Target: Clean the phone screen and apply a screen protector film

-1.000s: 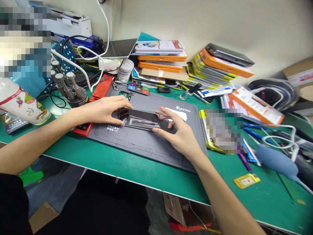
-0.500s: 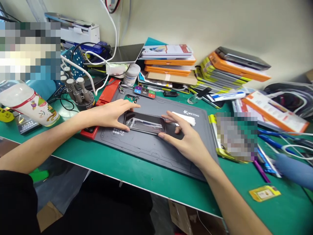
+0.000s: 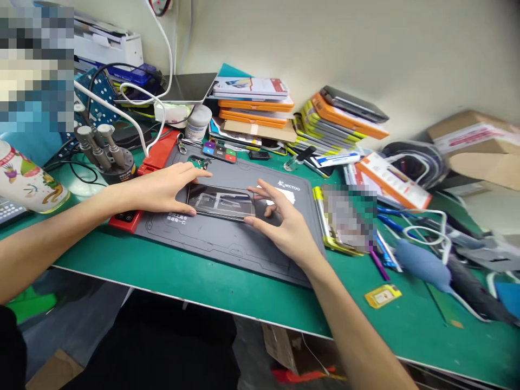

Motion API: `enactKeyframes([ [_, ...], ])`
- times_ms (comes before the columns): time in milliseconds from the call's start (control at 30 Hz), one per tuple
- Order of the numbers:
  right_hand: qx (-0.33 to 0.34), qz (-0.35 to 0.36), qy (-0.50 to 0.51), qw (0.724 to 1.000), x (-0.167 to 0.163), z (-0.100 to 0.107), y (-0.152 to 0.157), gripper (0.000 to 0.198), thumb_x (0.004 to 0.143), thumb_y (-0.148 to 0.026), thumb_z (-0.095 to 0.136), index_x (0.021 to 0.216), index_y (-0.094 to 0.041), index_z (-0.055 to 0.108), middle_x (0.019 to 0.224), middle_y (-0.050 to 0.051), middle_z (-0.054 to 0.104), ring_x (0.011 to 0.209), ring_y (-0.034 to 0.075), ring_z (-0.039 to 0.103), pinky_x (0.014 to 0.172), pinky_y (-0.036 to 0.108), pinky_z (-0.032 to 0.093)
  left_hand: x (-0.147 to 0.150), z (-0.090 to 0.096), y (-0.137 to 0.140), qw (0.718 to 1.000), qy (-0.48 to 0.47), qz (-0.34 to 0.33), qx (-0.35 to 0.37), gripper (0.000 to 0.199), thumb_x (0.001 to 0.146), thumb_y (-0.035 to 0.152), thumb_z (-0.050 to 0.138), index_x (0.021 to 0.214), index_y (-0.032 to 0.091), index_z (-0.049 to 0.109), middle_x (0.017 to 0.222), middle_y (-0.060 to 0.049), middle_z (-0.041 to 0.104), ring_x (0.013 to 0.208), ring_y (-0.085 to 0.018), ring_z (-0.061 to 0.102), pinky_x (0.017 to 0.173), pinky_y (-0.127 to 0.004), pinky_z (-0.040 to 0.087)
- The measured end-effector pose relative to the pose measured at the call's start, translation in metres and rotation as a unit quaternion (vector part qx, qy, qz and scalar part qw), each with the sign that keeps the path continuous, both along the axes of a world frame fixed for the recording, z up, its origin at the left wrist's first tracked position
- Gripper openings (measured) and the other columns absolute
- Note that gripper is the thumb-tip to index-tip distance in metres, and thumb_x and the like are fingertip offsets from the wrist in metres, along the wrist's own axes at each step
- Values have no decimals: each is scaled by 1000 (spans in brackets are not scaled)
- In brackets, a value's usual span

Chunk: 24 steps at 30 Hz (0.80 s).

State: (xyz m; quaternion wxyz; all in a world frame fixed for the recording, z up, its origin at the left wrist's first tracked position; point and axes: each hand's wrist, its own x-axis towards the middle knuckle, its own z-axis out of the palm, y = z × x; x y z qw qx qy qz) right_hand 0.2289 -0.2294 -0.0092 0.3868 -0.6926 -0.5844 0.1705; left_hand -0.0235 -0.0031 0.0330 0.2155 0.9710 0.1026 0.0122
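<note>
A dark, glossy smartphone (image 3: pixel 221 203) lies face up on the grey work mat (image 3: pixel 227 244), with bright reflections on its screen. My left hand (image 3: pixel 168 187) holds its left end, the thumb at the near corner and the fingers at the far edge. At the right end, my right hand (image 3: pixel 286 227) grips it between thumb and fingertips, with its other fingers partly curled. Behind my right fingers is a white piece of tissue or cloth (image 3: pixel 286 199). Small screws or parts (image 3: pixel 200 162) sit beyond my left fingers.
A red device (image 3: pixel 162 154) and a screwdriver holder (image 3: pixel 122 170) stand left, near a patterned cup (image 3: pixel 30 179). Orange boxes (image 3: pixel 255 105) are stacked at the back. Rightward lie a blue air blower (image 3: pixel 422 265), cables and a yellow packet (image 3: pixel 383 296).
The camera view has turned to the right, so the bench appears shifted left and more of its right side shows. Both hands keep the same hold at the smartphone's ends.
</note>
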Motion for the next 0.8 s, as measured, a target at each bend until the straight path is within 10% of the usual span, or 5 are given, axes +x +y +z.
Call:
enactKeyframes([
  [800, -43, 19, -70, 996, 3, 6, -1, 78, 97, -52, 69, 166, -36, 38, 155, 9, 63, 134, 34, 61, 98, 53, 57, -1, 3, 1, 1000, -13, 10, -19, 90, 92, 61, 72, 166, 26, 34, 146, -12, 62, 132, -28, 61, 109, -35, 45],
])
